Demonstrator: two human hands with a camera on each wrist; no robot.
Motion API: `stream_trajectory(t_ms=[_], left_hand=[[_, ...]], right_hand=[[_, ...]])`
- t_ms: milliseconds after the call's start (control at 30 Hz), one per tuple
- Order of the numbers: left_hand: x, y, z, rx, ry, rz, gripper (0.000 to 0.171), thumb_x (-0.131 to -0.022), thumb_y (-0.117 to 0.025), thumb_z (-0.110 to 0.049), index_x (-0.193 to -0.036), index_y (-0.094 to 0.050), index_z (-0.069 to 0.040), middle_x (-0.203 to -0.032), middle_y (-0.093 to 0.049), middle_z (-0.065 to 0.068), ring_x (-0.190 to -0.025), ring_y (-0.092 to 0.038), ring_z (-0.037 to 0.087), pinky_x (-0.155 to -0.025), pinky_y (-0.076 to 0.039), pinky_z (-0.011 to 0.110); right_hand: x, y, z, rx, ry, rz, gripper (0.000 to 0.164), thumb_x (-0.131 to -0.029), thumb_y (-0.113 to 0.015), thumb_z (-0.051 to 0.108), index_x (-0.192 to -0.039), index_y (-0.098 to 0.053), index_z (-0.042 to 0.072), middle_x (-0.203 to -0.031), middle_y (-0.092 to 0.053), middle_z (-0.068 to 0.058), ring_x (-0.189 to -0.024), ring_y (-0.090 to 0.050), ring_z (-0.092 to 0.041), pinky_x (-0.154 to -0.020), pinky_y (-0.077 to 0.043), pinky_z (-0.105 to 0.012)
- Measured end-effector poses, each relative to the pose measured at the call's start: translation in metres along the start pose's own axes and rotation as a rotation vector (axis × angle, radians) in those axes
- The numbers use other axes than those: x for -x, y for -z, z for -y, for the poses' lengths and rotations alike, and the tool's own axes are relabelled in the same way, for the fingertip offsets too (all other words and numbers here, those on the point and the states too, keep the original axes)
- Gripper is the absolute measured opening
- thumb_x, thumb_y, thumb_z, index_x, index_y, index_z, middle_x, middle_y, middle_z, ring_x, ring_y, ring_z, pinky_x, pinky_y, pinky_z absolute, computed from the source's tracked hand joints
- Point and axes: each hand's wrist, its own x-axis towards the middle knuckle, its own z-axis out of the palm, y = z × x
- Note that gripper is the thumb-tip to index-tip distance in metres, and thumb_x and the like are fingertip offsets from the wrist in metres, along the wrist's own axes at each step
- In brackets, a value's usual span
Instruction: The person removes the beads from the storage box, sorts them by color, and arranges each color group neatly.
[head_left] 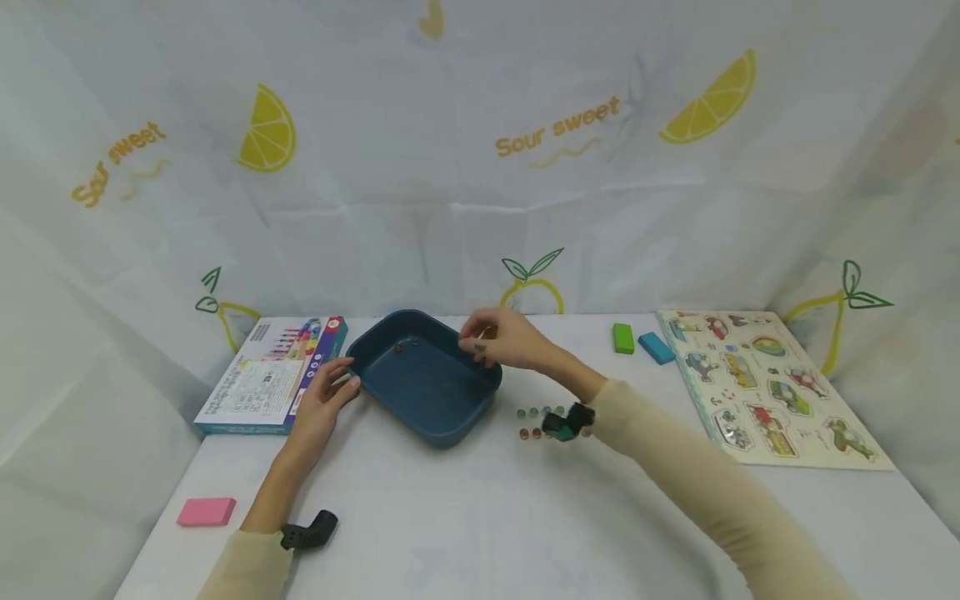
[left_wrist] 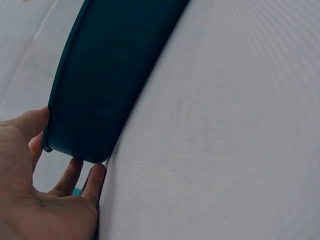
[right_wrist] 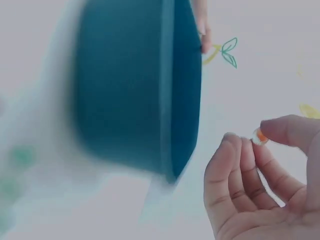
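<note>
My right hand [head_left: 510, 340] is over the right rim of a dark blue plastic bin [head_left: 431, 386]. It pinches a small clear glass marble [right_wrist: 259, 137] with orange inside between thumb and fingertips, apart from the bin in the right wrist view. At the bin's left corner, my left hand [head_left: 318, 406] touches the outer wall and rim with fairly straight fingertips, as the left wrist view [left_wrist: 47, 200] shows. Inside the bin lie an orange-brown marble [head_left: 397, 348] and a pale marble [head_left: 415, 342]. Right of it, greenish marbles [head_left: 533, 412] and orange-brown marbles [head_left: 524, 434] form two rows, partly hidden by the wrist camera.
A boxed set [head_left: 262, 383] lies at the back left, with a pink block [head_left: 206, 512] nearer me. Green [head_left: 622, 338] and blue [head_left: 656, 348] blocks sit at the back right, beside a picture puzzle board [head_left: 772, 392]. A printed white curtain [head_left: 420, 242] closes the back.
</note>
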Motion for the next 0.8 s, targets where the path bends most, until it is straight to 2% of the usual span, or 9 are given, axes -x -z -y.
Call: stream_trajectory(t_ms=[100, 200, 333, 467, 633, 800], left_hand=[[-0.001, 0.000, 0.000, -0.010, -0.002, -0.001, 0.062, -0.106, -0.062, -0.045, -0.160, -0.039, -0.024, -0.172, -0.032, 0.010, -0.156, -0.040, 0.032, -0.120, -0.045, 0.028], [-0.001, -0.001, 0.000, -0.010, -0.006, -0.002, 0.061, -0.107, -0.062, -0.044, -0.160, -0.039, -0.024, -0.172, -0.032, 0.010, -0.156, -0.040, 0.032, -0.116, -0.048, 0.020], [0.002, -0.003, -0.001, 0.017, -0.022, 0.009, 0.060, -0.108, -0.061, -0.040, -0.160, -0.038, -0.020, -0.172, -0.031, 0.011, -0.156, -0.039, 0.032, -0.105, -0.049, 0.007], [0.005, -0.005, -0.003, 0.024, -0.027, 0.011, 0.060, -0.109, -0.060, -0.038, -0.161, -0.038, -0.019, -0.172, -0.031, 0.012, -0.156, -0.039, 0.032, -0.101, -0.048, 0.003], [0.005, -0.003, -0.003, 0.018, -0.028, 0.001, 0.059, -0.109, -0.060, -0.039, -0.161, -0.039, -0.020, -0.172, -0.031, 0.011, -0.155, -0.040, 0.032, -0.099, -0.048, 0.002], [0.004, -0.002, -0.003, 0.033, -0.033, 0.008, 0.059, -0.109, -0.059, -0.038, -0.161, -0.038, -0.018, -0.172, -0.031, 0.012, -0.154, -0.040, 0.032, -0.098, -0.047, 0.000]], right_hand=[[0.042, 0.022, -0.018, 0.016, -0.016, -0.007, 0.014, -0.102, -0.070, 0.014, -0.112, -0.072, 0.005, -0.100, -0.072, -0.023, -0.084, -0.071, -0.036, -0.069, -0.065, -0.040], [0.087, 0.043, -0.044, 0.024, -0.055, -0.027, 0.017, -0.102, -0.070, 0.016, -0.112, -0.071, 0.002, -0.098, -0.071, -0.027, -0.081, -0.069, -0.035, -0.069, -0.065, -0.042], [0.147, 0.071, -0.075, 0.032, -0.114, -0.069, 0.020, -0.102, -0.070, 0.015, -0.112, -0.070, -0.002, -0.098, -0.071, -0.024, -0.075, -0.068, -0.025, -0.065, -0.061, -0.034], [0.196, 0.093, -0.098, 0.068, -0.190, -0.088, 0.018, -0.102, -0.070, 0.014, -0.112, -0.070, -0.001, -0.096, -0.071, -0.017, -0.070, -0.066, -0.021, -0.059, -0.058, -0.031], [0.227, 0.102, -0.120, 0.244, -0.275, -0.091, 0.012, -0.101, -0.073, 0.019, -0.107, -0.072, 0.009, -0.087, -0.067, -0.002, -0.069, -0.057, -0.006, -0.056, -0.052, -0.024], [0.233, 0.101, -0.130, 0.356, -0.220, -0.120, 0.005, -0.097, -0.077, 0.015, -0.101, -0.074, 0.013, -0.083, -0.066, 0.007, -0.071, -0.053, 0.001, -0.058, -0.048, -0.021]])
